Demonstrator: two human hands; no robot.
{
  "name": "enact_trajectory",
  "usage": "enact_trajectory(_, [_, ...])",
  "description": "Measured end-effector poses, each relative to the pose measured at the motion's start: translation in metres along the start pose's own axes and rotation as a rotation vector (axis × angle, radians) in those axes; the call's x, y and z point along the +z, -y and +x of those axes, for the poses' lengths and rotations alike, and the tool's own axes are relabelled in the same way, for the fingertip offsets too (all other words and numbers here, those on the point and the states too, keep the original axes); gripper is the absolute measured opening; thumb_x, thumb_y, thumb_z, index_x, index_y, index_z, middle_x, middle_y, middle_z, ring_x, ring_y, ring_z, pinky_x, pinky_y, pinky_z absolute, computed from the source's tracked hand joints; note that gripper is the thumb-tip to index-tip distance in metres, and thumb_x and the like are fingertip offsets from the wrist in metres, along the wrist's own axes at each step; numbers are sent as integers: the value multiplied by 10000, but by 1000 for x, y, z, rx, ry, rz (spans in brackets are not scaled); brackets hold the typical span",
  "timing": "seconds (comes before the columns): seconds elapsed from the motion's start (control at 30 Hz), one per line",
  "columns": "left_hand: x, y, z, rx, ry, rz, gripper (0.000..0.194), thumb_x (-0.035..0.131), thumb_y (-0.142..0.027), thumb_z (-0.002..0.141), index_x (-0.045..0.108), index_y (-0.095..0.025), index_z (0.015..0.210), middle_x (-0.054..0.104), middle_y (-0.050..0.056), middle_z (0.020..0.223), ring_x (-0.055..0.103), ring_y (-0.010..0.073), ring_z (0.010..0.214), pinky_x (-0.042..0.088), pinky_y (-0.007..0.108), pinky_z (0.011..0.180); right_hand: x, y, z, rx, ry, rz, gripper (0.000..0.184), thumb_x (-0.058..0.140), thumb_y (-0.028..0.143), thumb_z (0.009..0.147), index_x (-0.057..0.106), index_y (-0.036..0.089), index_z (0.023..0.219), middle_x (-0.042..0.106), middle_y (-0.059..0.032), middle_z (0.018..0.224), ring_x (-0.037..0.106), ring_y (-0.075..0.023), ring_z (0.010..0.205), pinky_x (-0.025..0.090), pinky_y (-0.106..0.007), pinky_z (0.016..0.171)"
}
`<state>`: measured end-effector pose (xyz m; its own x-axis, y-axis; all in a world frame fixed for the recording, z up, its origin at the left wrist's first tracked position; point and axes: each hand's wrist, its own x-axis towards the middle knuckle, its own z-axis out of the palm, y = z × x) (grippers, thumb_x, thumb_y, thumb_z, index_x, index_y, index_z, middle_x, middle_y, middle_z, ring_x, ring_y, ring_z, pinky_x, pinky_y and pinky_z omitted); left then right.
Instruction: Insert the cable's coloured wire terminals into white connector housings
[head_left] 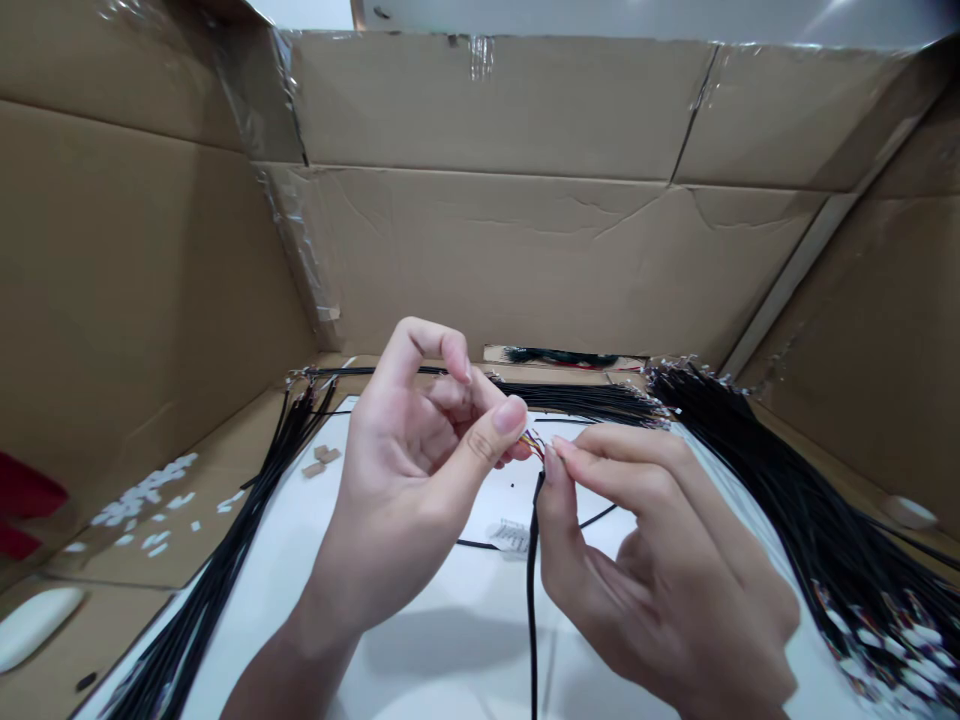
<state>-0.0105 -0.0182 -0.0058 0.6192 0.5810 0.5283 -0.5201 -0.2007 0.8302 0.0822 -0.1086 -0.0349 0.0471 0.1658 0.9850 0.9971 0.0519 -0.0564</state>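
Thin coloured wires (534,441) fan out from the stripped end of a black cable (533,580) that hangs down over the white work surface. My left hand (442,450) pinches the wires between thumb and fingers, its index finger bent up. Close beside it, my right hand (645,540) has thumb and index finger pressed together at the wires, just above the cable's black sheath. The wire tips are hidden behind my left thumb, so I cannot see whether a connector is there.
Bundles of black cables lie at the left (247,520), along the back (577,400) and at the right (750,480), where several white connectors (892,640) show. Small white pieces (139,495) are scattered on cardboard at left. Cardboard walls (487,260) enclose the surface.
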Motion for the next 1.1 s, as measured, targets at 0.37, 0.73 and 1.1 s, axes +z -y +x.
enact_trajectory(0.37, [1,0,-1,14,-10,-8,299,640,-69,857,382,-218,832,549,-81,672,569,10,611,512,53,598,-11,4,15,54,44,-36,114,618,31,775,654,114,707,722,-73,704,690,-102,615,562,-147,670])
enact_trajectory(0.73, [-2,0,4,-3,64,-62,290,629,-46,854,397,-218,834,599,-60,718,590,29,631,532,90,597,-9,6,15,174,56,127,132,601,20,715,619,103,614,696,-59,649,641,-58,588,486,-105,589])
enact_trajectory(1.1, [0,0,3,-38,105,-93,279,594,-50,882,375,-215,830,589,-60,714,558,25,643,533,79,604,-11,4,3,310,176,240,143,540,54,797,564,156,699,633,-17,660,636,-73,654,499,-135,663])
